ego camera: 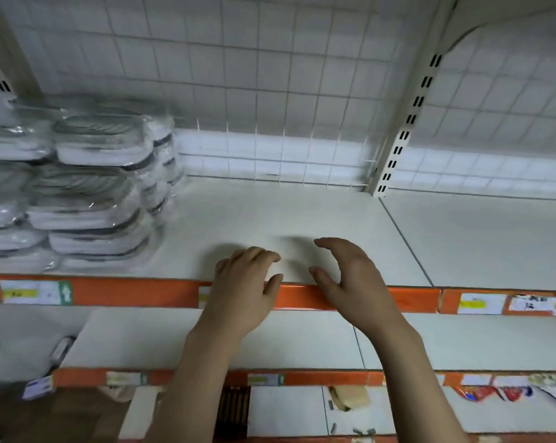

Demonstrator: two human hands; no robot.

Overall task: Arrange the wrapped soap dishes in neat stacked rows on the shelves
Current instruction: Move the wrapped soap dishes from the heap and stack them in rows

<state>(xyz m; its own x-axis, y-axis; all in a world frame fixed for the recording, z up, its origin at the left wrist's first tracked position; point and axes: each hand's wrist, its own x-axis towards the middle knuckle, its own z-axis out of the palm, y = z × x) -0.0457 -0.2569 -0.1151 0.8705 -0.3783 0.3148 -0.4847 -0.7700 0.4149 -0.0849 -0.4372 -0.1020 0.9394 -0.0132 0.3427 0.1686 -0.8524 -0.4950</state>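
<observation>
Several wrapped soap dishes (88,187), white and grey in clear plastic, stand in stacked rows at the left end of the upper shelf (270,219). My left hand (244,282) hovers over the shelf's orange front edge with loosely curled fingers and holds nothing. A little to its right, my right hand (344,273) is cupped with fingers spread, also holding nothing. Both hands are about a hand's width apart and well to the right of the stacks.
A white wire grid back panel (270,91) and a slotted upright (404,123) close the shelf at the rear. The orange price strip (126,292) carries labels. A lower shelf (286,340) lies beneath, and another wrapped pack (62,346) sits at its left.
</observation>
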